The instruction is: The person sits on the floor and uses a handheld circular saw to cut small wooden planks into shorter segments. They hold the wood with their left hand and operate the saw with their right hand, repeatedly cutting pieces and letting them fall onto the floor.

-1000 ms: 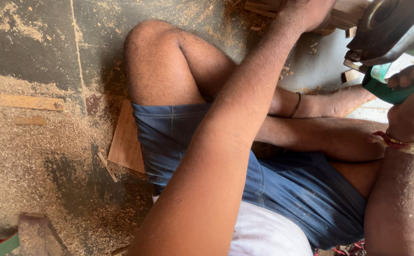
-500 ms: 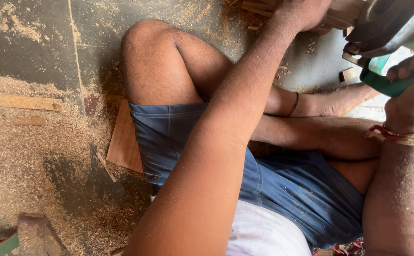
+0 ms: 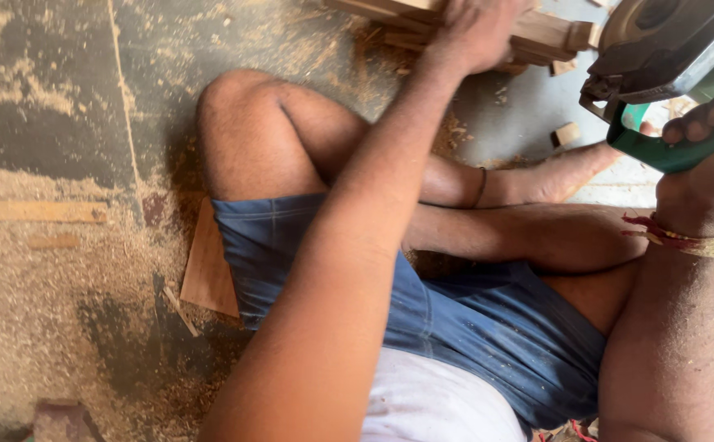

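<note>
I sit on the floor with bent legs in blue shorts. My left hand (image 3: 475, 33) reaches forward and presses down on a stack of wooden pieces (image 3: 549, 31) at the top of the view. My right hand (image 3: 713, 139) grips the green handle of a power saw (image 3: 672, 49), held at the upper right, just right of the wood. A red and yellow thread band circles my right wrist. The saw's blade area is cut off by the frame edge.
Sawdust (image 3: 54, 303) covers the floor at left. A thin wooden board (image 3: 209, 270) lies under my thigh. A wood strip (image 3: 33, 213) lies at far left. Small wood offcuts (image 3: 567, 133) sit near my foot.
The view has drifted slightly; the saw sits a little lower and nearer the wood. My left hand stays on the wooden pieces.
</note>
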